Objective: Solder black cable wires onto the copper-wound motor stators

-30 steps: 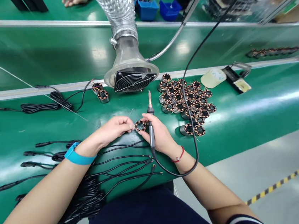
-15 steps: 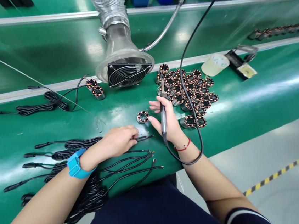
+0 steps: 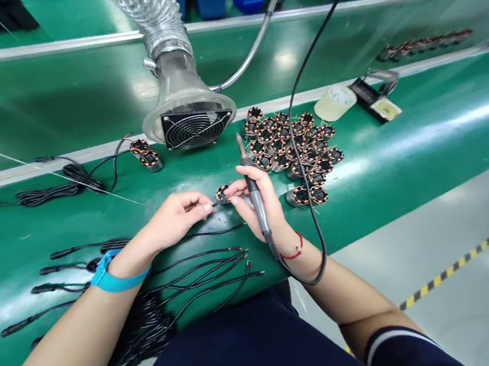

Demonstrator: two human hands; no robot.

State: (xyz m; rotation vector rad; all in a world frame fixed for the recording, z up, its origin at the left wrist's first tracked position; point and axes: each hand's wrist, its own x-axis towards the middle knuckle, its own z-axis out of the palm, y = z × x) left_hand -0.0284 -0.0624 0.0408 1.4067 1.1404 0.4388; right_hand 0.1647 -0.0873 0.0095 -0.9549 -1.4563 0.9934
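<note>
Left hand (image 3: 173, 218), fingers together, pinches a black lead (image 3: 218, 204) at the copper-wound stator (image 3: 223, 193), apparently to position it; right hand (image 3: 271, 209), fingers closed, clamps the soldering iron (image 3: 262, 222), tip held clear

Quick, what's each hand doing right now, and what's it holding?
Left hand: closed, pinching a black cable.
Right hand: closed around a soldering iron, fingers beside a copper-wound coil.

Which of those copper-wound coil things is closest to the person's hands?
The copper-wound stator, alone between the left hand pinching a black cable and the right hand gripping a soldering iron. The other stators sit grouped farther off.
</note>
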